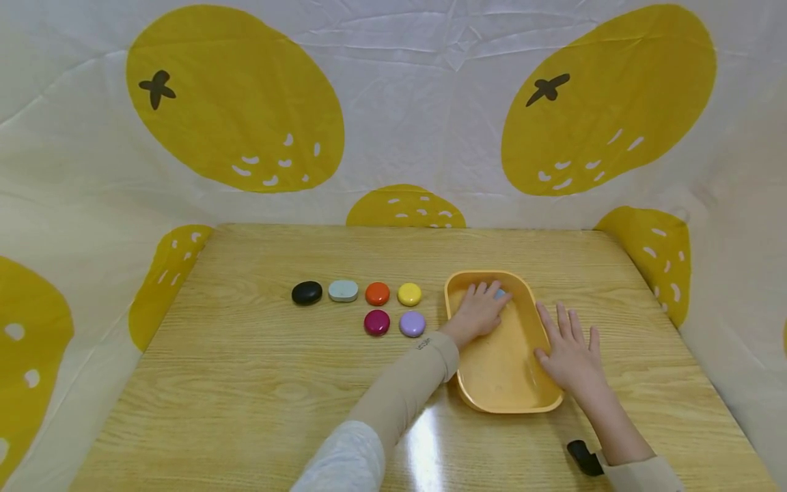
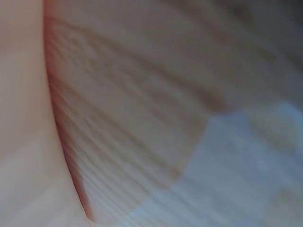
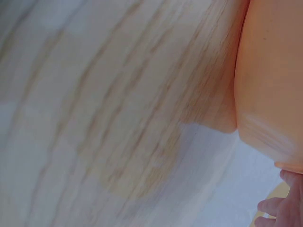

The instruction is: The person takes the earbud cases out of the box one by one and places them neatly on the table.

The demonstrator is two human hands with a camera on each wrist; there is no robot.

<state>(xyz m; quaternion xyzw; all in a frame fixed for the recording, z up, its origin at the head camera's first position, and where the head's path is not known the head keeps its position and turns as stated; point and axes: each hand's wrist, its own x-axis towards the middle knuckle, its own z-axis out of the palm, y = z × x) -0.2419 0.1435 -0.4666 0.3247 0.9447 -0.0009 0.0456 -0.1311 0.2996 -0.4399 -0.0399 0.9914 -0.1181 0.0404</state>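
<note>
My left hand (image 1: 476, 313) reaches into a yellow-orange plastic tray (image 1: 501, 376), near its far end. Between its thumb and fingers shows a small light blue rounded piece (image 1: 500, 294), partly covered by the hand. At the tray's right side is my right hand (image 1: 570, 359), fingers spread and fairly straight, thumb at the rim. In the right wrist view, its fingertips (image 3: 284, 208) appear at the lower right beside the tray wall (image 3: 270, 85). The left wrist view is blurred and does not show the fingers.
Left of the tray lie glossy rounded pieces in two rows: black (image 1: 307, 293), pale grey (image 1: 343, 291), orange-red (image 1: 378, 294) and yellow (image 1: 409, 294) behind, magenta (image 1: 377, 322) and lilac (image 1: 412, 324) in front. Patterned cloth (image 1: 424, 137) hangs behind the wooden table (image 1: 246, 410).
</note>
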